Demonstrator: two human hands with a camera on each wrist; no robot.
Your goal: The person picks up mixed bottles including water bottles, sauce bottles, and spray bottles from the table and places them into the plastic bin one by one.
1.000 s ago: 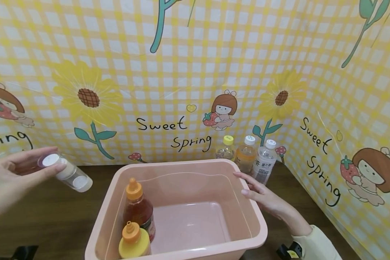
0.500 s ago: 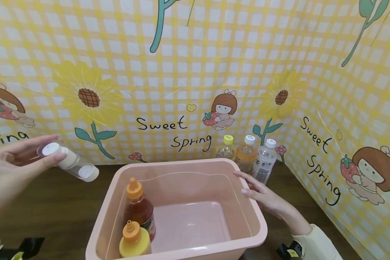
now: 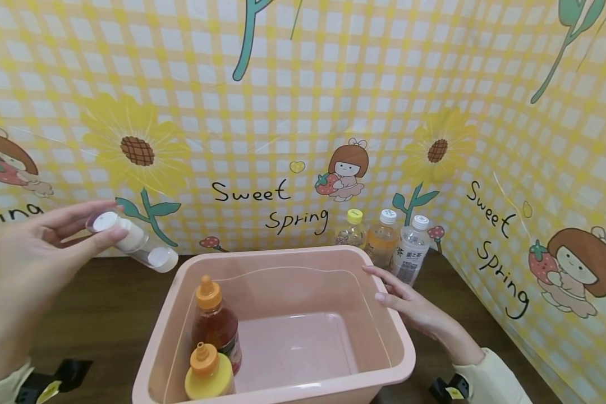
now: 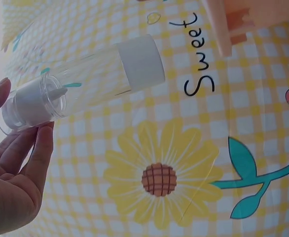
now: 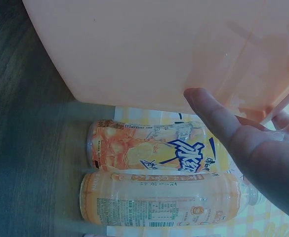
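Note:
My left hand (image 3: 55, 258) pinches a clear bottle (image 3: 136, 247) with white ends between thumb and fingers. It holds the bottle tilted in the air, left of a pink plastic bin (image 3: 293, 283). A white nozzle-like part shows inside the clear bottle (image 4: 90, 81) in the left wrist view. My right hand (image 3: 424, 314) grips the bin's right rim, with one digit against the outer wall (image 5: 134, 54) in the right wrist view. Inside the bin, at its left, stand a red sauce bottle (image 3: 217, 328) with an orange cap and a yellow bottle (image 3: 209, 381) with an orange nozzle.
Behind the bin's right rim stand a yellow-capped drink bottle (image 3: 350, 233), an orange drink bottle (image 3: 381, 244) and a clear labelled bottle (image 3: 409, 258). The dark wooden table (image 3: 106, 314) meets a yellow checked cloth backdrop (image 3: 262, 129) behind and at the right.
My left hand has moved right and slightly up with the clear bottle, bringing it near the bin's left rim. My right hand and the bin have stayed in place.

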